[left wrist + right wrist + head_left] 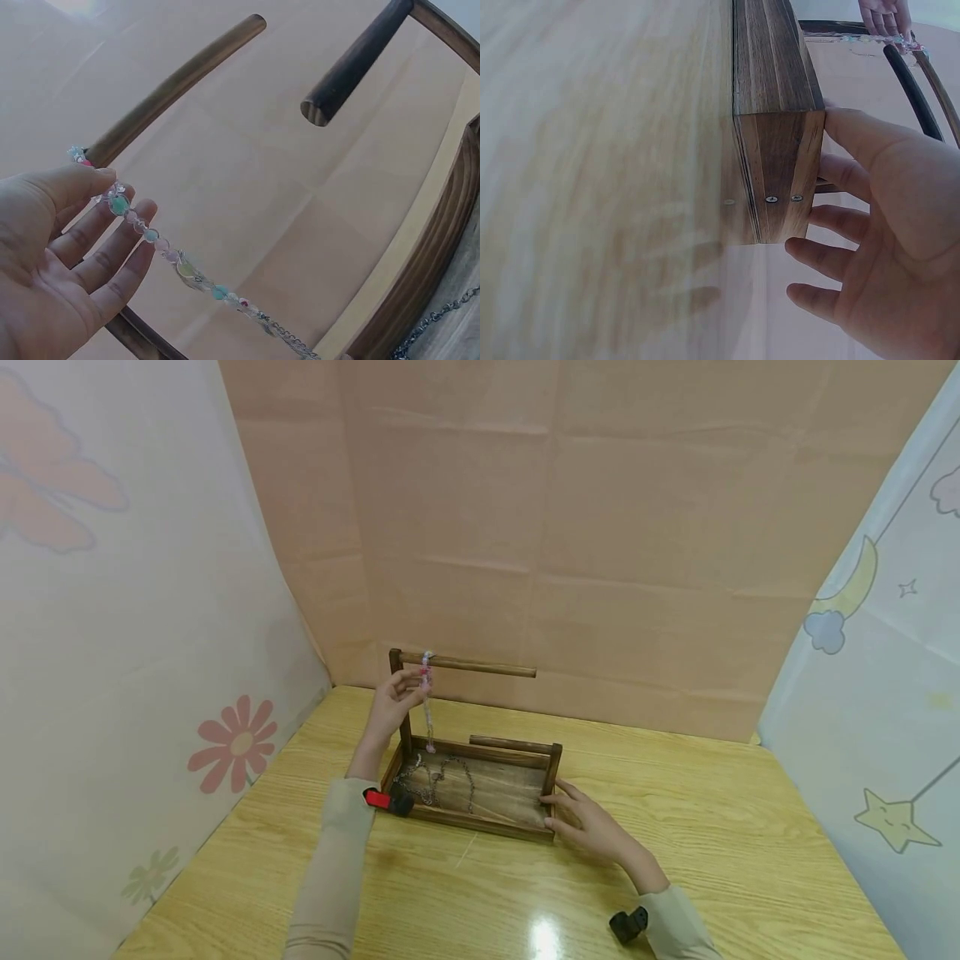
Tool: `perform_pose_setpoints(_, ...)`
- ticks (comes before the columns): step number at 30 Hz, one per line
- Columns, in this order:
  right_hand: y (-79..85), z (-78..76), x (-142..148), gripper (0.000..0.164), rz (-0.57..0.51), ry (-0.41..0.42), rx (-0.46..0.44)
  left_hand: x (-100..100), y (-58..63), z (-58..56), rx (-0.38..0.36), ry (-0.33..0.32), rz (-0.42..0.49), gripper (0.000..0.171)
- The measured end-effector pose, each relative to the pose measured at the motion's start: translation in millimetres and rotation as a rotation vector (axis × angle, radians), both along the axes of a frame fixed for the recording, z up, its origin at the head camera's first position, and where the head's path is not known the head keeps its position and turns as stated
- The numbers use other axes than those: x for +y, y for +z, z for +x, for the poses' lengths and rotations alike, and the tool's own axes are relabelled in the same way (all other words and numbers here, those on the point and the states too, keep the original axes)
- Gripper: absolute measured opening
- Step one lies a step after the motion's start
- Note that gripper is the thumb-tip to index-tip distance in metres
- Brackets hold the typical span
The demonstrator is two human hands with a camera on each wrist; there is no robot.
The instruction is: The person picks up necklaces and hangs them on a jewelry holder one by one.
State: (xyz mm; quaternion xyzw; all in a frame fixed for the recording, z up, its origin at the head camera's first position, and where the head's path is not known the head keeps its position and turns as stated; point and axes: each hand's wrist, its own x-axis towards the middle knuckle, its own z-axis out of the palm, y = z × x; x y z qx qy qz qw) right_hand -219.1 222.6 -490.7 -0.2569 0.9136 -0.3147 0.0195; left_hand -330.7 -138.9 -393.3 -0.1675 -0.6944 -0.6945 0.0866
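Observation:
A dark wooden jewelry stand (480, 830) has a shallow tray base, a tall post on the left and a short post on the right, each carrying a rod. From the upper rod (480, 665), near the tall post, hangs a pastel beaded necklace (151, 235) with a chain portion lower down. My left hand (393, 702) pinches its upper part between thumb and fingers, just under the rod. My right hand (596, 828) grips the tray's right end, fingers spread along the end board (780, 165) and thumb at the rim.
Dark chain necklaces (468, 777) lie loose inside the tray's left half. The lower rod (513, 744) reaches left from the short post. Under the stand is a wood-grain table (675, 827), with a tan backdrop (600, 527) behind and printed fabric (150, 635) on both sides.

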Motion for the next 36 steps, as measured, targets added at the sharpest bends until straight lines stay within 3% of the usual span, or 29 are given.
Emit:
perform_pose_setpoints(8, -1.4, -0.2, -3.9, 0.043, 0.004, -0.001, 0.010, -0.3, 8.7, 17.7, -0.037, -0.026, -0.031, 0.038)
perform_pose_setpoints(36, -2.6, -1.4, -2.3, 0.044, 0.006, 0.014, 0.021, -11.0, -16.5, 24.6, -0.023, -0.022, -0.046, 0.036)
